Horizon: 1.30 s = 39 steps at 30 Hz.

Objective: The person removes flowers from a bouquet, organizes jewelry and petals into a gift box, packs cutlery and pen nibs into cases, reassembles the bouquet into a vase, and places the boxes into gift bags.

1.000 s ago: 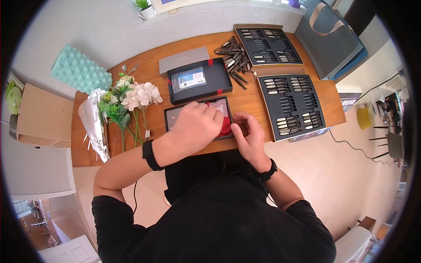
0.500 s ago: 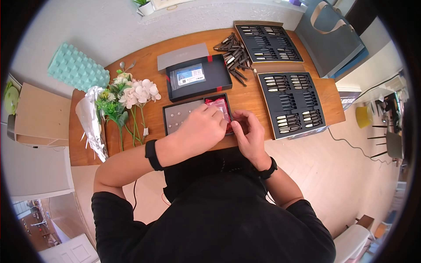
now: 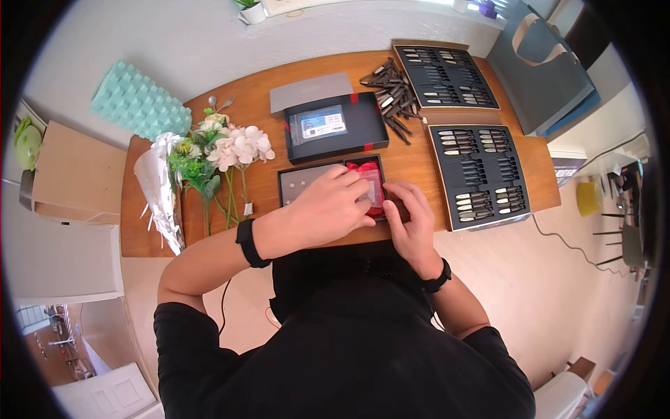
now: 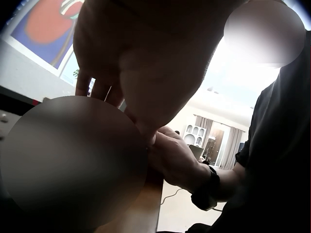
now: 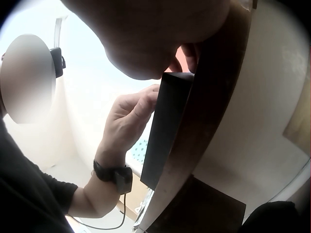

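Note:
A small dark box (image 3: 312,165) lies near the table's front edge. Its left part has a grey insert (image 3: 307,176) with small round studs; the right part contains red material (image 3: 377,204) and a clear packet (image 3: 375,183). My left hand (image 3: 324,209) reaches across the box, fingers bent over the packet and red material; its fingertips' contact is hidden. At the box's right side, my right hand (image 3: 415,227) rests with thumb and forefinger apart, touching the wall. The box's dark side (image 5: 165,126) shows below the right hand (image 5: 160,34) in the right wrist view.
Behind lies a larger black box (image 3: 363,126) with a labelled packet. Flowers (image 3: 241,146) and foil (image 3: 159,181) are at left. Loose dark clips (image 3: 394,94) lie beside two filled trays (image 3: 478,164) at right. A large bag (image 3: 537,77) stands at the back right.
The head view has shifted, moving the table rightward in frame. My left fingers have spread and the thumb extends towards me. More red material shows; the right hand stays beside the box.

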Motion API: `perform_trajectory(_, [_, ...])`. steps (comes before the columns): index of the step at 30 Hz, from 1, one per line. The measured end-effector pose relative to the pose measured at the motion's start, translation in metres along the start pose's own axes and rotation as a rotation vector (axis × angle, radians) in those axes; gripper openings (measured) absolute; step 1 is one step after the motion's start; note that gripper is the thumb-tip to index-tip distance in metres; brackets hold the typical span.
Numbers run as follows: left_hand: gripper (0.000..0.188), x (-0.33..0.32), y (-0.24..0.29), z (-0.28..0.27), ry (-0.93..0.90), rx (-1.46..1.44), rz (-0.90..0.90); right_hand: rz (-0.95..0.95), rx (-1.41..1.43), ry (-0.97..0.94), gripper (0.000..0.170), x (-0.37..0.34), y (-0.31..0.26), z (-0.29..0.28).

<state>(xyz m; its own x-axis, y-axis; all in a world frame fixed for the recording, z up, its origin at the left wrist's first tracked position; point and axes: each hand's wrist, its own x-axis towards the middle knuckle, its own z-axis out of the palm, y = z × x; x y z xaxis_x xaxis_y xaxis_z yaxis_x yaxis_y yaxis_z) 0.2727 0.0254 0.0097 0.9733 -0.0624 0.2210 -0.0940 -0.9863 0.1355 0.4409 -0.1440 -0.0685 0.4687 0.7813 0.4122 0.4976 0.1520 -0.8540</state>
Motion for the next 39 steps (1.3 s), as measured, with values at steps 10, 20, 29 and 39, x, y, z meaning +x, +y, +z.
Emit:
perform_trajectory(10, [0.028, 0.019, -0.137, -0.018, -0.089, 0.121, -0.389, -0.055, -0.039, 0.016, 0.025, 0.004, -0.006, 0.0])
perform_trajectory(20, [0.023, 0.029, -0.166, -0.001, -0.327, 0.302, -0.35, -0.038, -0.037, 0.012, 0.026, 0.002, -0.004, 0.0])
perform_trajectory(29, [0.045, 0.021, -0.178, 0.008, -0.155, 0.114, -0.431, -0.049, -0.062, 0.022, 0.025, 0.002, -0.003, 0.001])
perform_trajectory(39, [0.056, 0.019, -0.173, -0.016, -0.276, 0.059, -0.484, -0.055, -0.074, 0.021, 0.025, 0.003, -0.005, 0.001])
